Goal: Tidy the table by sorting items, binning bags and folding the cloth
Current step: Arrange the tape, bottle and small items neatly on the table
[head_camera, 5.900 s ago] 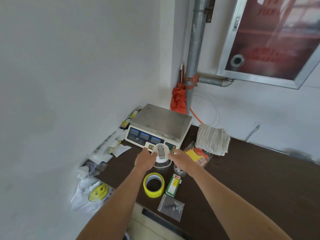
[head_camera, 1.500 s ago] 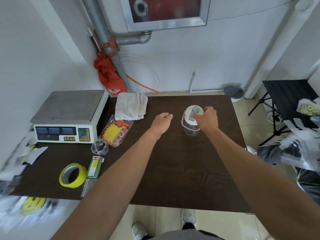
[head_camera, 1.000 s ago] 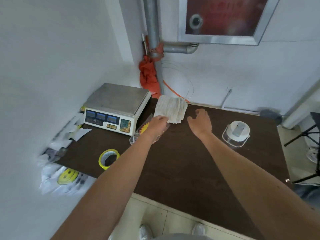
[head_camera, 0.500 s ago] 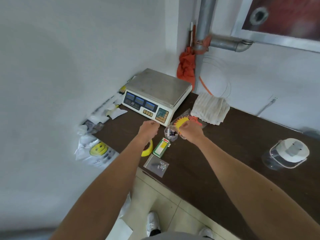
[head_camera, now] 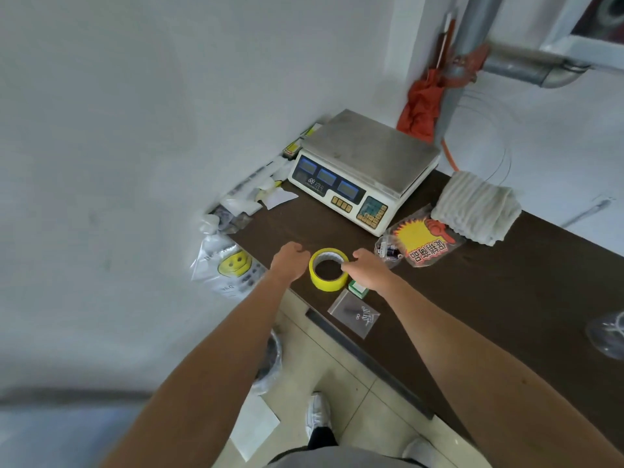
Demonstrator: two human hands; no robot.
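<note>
Right hand (head_camera: 368, 271): your fingers pinch the right rim of the yellow tape roll (head_camera: 327, 284).
Left hand (head_camera: 289, 261): your fingers are curled just beside the roll's left side; contact cannot be told.
Roll position: flat on the dark table (head_camera: 472, 298), near its front edge, before the scale (head_camera: 364, 163).
Cloth (head_camera: 476, 207): folded, right of the scale.

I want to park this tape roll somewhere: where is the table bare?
Widest bare stretch: table between the zip bag, the cloth and the clear container. A smaller patch lies between the scale and the tape roll. Crowded: around the label bag and green box.
</note>
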